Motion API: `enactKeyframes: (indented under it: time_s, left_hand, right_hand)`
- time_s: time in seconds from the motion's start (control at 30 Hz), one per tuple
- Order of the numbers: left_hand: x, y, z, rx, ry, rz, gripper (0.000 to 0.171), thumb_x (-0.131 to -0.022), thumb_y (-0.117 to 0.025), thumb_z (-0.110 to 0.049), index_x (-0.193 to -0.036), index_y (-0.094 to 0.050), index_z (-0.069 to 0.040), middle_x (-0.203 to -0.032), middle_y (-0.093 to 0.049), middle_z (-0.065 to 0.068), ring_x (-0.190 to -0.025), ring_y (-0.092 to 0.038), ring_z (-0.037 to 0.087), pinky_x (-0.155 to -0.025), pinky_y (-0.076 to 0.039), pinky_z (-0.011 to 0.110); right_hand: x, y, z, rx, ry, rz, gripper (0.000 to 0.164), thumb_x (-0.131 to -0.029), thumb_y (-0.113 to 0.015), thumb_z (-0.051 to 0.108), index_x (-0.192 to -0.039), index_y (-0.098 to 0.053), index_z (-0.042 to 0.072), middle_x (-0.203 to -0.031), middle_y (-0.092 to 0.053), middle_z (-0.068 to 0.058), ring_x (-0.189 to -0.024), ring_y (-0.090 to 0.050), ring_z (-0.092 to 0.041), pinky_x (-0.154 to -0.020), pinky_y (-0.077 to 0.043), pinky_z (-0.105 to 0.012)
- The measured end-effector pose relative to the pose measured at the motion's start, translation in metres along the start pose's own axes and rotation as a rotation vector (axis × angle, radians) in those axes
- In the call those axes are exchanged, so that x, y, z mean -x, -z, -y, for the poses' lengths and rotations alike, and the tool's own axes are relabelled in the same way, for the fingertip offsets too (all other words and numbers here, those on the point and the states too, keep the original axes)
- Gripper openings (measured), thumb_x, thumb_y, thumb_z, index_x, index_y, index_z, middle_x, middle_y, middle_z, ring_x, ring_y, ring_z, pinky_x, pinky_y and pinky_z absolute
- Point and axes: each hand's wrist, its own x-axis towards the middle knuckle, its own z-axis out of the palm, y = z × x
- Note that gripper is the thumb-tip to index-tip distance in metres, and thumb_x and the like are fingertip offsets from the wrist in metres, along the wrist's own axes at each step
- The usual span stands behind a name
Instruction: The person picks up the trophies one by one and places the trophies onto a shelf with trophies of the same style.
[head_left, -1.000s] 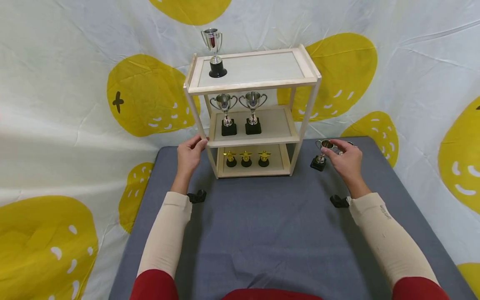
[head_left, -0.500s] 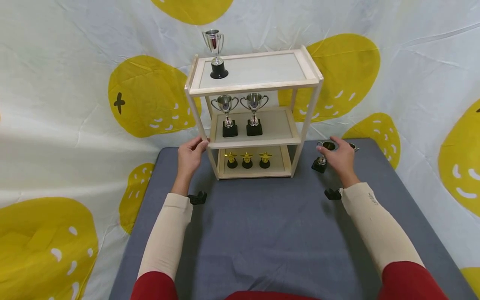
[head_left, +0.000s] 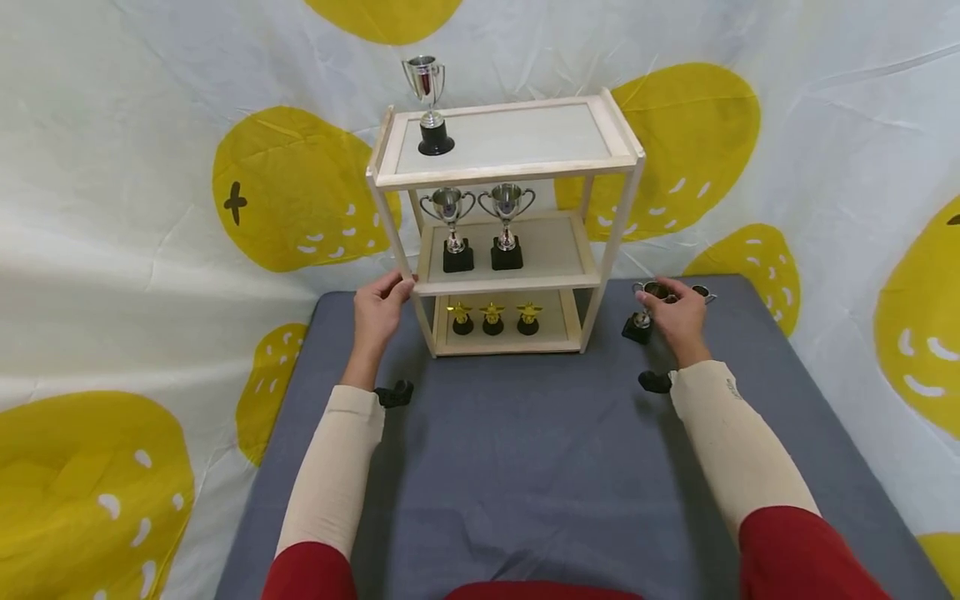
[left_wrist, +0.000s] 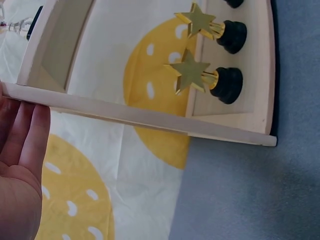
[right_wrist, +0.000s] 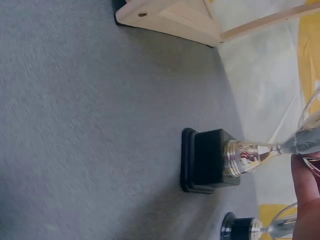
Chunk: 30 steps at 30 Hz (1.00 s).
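Pinching a silver trophy (right_wrist: 247,156) beside the rack (head_left: 510,287)

Right hand (head_left: 678,318) has its grip closed on the bowl end, right of the rack, another trophy (right_wrist: 244,230) near on the surface (head_left: 517,450). Left hand (head_left: 377,312) pinches the rack's post (left_wrist: 115,111). Top shelf (head_left: 517,137): one tall cup (head_left: 431,121); middle shelf (head_left: 555,242): two cups (head_left: 454,240); bottom shelf (head_left: 557,323): three gold stars (head_left: 492,314).

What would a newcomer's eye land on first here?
Probably the pale wooden shelf mid-picture in the head view, with a tall trophy on its top tier's left end, two silver cups on the middle tier and three gold stars on the bottom one. Next, big yellow shapes on the cloth behind it, then the right hand pinching another cup right of the shelf.
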Motion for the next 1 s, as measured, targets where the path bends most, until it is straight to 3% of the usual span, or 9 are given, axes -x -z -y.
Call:
enactKeyframes:
  time_s: [0.2, 0.37, 0.47, 0.7, 1.0]
  left_hand:
    - [0.001, 0.000, 0.002, -0.013, -0.019, -0.002, 0.033, -0.094, -0.067, -0.014, -0.125, -0.068, -0.004, -0.118, -0.070, 0.021, -0.110, -0.070, 0.019, -0.094, -0.058, 0.028]
    - [-0.006, 0.001, 0.018, -0.006, -0.012, -0.016, 0.035, -0.094, -0.068, -0.018, -0.127, -0.068, -0.006, -0.119, -0.071, 0.019, -0.108, -0.071, 0.016, -0.094, -0.057, 0.029]
    - [-0.010, 0.001, 0.026, -0.014, -0.018, -0.029, 0.037, -0.093, -0.069, -0.023, -0.128, -0.068, -0.009, -0.119, -0.071, 0.017, -0.110, -0.070, 0.017, -0.095, -0.057, 0.028]
    - [-0.010, 0.001, 0.028, -0.038, -0.035, -0.031, 0.036, -0.093, -0.068, -0.030, -0.127, -0.069, -0.016, -0.119, -0.072, 0.012, -0.114, -0.068, 0.019, -0.096, -0.057, 0.029]
    - [-0.008, -0.001, 0.023, -0.019, -0.054, -0.032, 0.036, -0.093, -0.069, -0.026, -0.126, -0.069, -0.012, -0.117, -0.072, 0.016, -0.111, -0.070, 0.020, -0.094, -0.058, 0.029]
  right_hand:
    - [0.002, -0.006, -0.003, -0.023, -0.025, -0.063, 0.053, -0.082, -0.079, 0.040, -0.126, -0.068, 0.014, -0.094, -0.061, 0.006, -0.073, -0.050, 0.000, -0.061, -0.042, -0.011]
    - [0.004, -0.007, 0.002, -0.050, -0.076, -0.069, 0.054, -0.082, -0.079, 0.040, -0.127, -0.065, 0.012, -0.107, -0.061, -0.003, -0.078, -0.050, 0.001, -0.065, -0.043, -0.010]
    - [0.004, -0.007, 0.004, -0.084, -0.094, -0.075, 0.056, -0.082, -0.079, 0.039, -0.127, -0.063, 0.010, -0.109, -0.060, -0.001, -0.081, -0.050, 0.000, -0.068, -0.043, -0.011]
    - [0.003, -0.010, 0.005, -0.124, -0.089, -0.111, 0.050, -0.082, -0.080, 0.032, -0.122, -0.064, 0.007, -0.099, -0.057, 0.005, -0.077, -0.049, 0.000, -0.066, -0.042, -0.012]
    - [0.006, -0.008, 0.005, -0.139, -0.094, -0.106, 0.051, -0.081, -0.081, 0.034, -0.124, -0.066, 0.009, -0.092, -0.054, 0.010, -0.075, -0.049, -0.001, -0.065, -0.043, -0.012]
